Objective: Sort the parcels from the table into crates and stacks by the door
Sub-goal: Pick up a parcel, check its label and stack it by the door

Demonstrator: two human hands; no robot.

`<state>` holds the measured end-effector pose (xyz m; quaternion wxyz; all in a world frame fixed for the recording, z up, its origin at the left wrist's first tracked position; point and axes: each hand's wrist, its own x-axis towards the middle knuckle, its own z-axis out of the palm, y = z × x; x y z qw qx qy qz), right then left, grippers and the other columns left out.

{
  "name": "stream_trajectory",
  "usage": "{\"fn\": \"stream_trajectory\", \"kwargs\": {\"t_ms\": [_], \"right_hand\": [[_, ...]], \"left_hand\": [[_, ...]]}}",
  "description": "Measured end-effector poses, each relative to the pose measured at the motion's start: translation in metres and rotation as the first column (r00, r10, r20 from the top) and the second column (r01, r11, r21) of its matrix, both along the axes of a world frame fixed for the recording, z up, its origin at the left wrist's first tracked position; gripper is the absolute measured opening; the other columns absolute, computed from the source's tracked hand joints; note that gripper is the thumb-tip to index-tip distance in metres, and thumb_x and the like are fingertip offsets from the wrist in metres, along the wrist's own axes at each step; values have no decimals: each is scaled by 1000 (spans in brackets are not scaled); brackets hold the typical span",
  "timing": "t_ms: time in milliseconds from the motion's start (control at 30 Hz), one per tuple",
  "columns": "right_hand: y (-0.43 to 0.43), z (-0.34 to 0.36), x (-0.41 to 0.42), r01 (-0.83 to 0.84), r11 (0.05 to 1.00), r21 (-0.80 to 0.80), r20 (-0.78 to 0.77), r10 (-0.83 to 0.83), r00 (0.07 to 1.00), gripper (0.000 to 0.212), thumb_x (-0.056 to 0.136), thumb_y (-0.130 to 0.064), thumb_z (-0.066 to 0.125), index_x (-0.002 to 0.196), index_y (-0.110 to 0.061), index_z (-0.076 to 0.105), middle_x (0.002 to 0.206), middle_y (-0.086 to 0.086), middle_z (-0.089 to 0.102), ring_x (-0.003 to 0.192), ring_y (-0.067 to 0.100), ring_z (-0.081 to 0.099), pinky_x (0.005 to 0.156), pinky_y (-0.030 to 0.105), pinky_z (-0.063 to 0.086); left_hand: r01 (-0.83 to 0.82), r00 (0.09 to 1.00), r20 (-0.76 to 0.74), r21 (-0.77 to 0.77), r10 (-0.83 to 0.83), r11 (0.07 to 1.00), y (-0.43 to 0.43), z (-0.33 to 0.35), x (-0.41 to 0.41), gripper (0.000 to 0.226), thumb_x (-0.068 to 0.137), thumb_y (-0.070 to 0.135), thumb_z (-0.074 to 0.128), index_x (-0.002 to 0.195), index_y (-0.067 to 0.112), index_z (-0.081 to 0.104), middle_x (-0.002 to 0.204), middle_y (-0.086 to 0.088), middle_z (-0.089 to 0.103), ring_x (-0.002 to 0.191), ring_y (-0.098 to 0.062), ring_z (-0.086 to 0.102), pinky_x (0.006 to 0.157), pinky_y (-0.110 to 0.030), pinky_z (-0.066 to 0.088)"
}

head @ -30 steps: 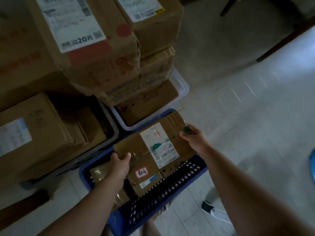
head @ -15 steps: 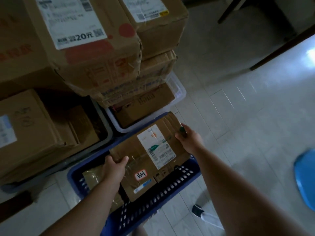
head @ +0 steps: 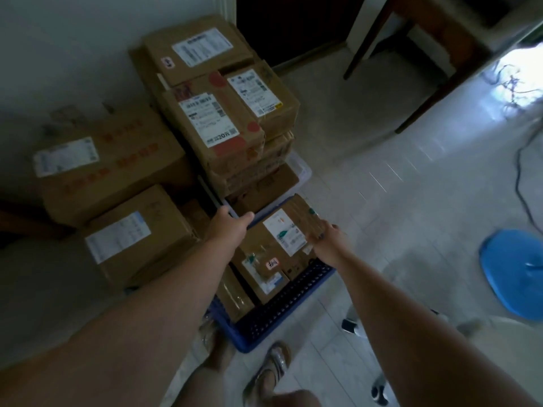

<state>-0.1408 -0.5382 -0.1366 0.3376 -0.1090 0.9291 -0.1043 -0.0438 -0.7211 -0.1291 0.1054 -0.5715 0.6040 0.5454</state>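
1. The right hand (head: 327, 240) lies at the right edge of a brown parcel (head: 276, 248), fingertips touching the cardboard. The blur hides whether they pinch it or merely rest there, so I cannot tell.
2. The left hand (head: 227, 229) hovers over the parcel's far left corner with fingers stretched out nearly straight and nothing grasped.
3. The parcel lies flat in the blue crate (head: 282, 312), white label up, filling most of the crate's right side.
4. A smaller taped parcel (head: 235, 292) lies in the same crate, just left of it.
5. Just beyond the blue crate stands a white crate (head: 302, 168) with a tall stack of boxes (head: 217, 133) rising from it.
6. Left of the crates are two more cartons: a labelled box (head: 138, 236) nearer, a large box (head: 111, 163) farther, against the wall.
7. A sandalled foot (head: 273, 365) stands on the tiled floor near the blue crate.
8. Well off to the right lies a blue round thing (head: 511, 271).
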Motion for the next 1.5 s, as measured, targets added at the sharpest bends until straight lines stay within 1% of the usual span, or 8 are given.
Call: {"fn": "stream_trajectory", "kwargs": {"t_ms": [233, 400, 500, 600, 800, 967, 1333, 1500], "right_hand": [[3, 104, 74, 325, 831, -451, 217, -251, 943, 50, 92, -37, 54, 136, -17, 43, 130, 11, 56, 112, 26, 58, 93, 46, 50], [-1, 198, 123, 208, 722, -659, 206, -93, 974, 51, 94, -39, 50, 139, -18, 42, 138, 6, 49, 122, 23, 50, 102, 44, 42], [-5, 258, 164, 78, 644, -761, 99, -3, 995, 47, 95, -38, 51, 139, -21, 44, 134, -2, 51, 121, 14, 49, 94, 30, 43], [-26, 310, 204, -12, 590, -807, 36, 69, 997, 44, 94, -40, 49, 136, -27, 46, 131, -4, 51, 118, 16, 50, 79, 26, 43], [-86, 381, 323, -132, 430, -893, -33, 230, 973, 41, 94, -38, 51, 133, -28, 49, 110, -20, 47, 102, 2, 44, 83, 23, 41], [-152, 397, 444, -178, 332, -926, -26, 414, 910, 40, 94, -39, 51, 132, -26, 48, 120, -12, 48, 109, 5, 47, 93, 32, 44], [-292, 400, 726, -164, 319, -933, 56, 580, 813, 34, 94, -39, 50, 127, -31, 51, 127, -6, 51, 116, 14, 49, 100, 42, 43], [-349, 408, 798, -228, 321, -919, 24, 624, 781, 39, 96, -40, 46, 132, -24, 50, 132, -2, 51, 119, 16, 49, 103, 43, 42]], "left_hand": [[-16, 970, -245, -116, -13, 993, 42, 117, 72, 62, 87, 41, 63, 140, 20, 38, 139, -4, 48, 120, -26, 50, 86, -34, 44], [-176, 884, -467, -289, 22, 941, 60, 215, 141, 58, 86, 38, 64, 137, 19, 43, 135, -2, 52, 118, -20, 53, 89, -31, 46], [-280, 812, -581, -295, 61, 914, 64, 269, 194, 57, 86, 34, 66, 136, 20, 43, 133, -1, 54, 118, -16, 52, 85, -27, 47], [-364, 758, -647, -313, 84, 877, 57, 313, 242, 55, 86, 33, 66, 135, 19, 44, 130, -1, 55, 116, -14, 52, 86, -24, 42], [-581, 683, -708, -375, 181, 723, 17, 373, 379, 53, 86, 33, 65, 134, 23, 45, 115, 8, 56, 100, -5, 54, 80, -22, 46], [-700, 639, -717, -394, 278, 596, -27, 397, 513, 51, 87, 35, 63, 134, 24, 45, 121, 4, 56, 105, -11, 50, 85, -29, 42], [-776, 622, -673, -459, 401, 434, -126, 415, 810, 46, 89, 35, 61, 132, 26, 46, 101, 16, 54, 79, 3, 49, 51, -12, 39], [-820, 572, -670, -448, 473, 357, -173, 408, 899, 47, 88, 34, 62, 132, 27, 47, 92, 23, 47, 81, 2, 46, 60, -17, 37]]}}
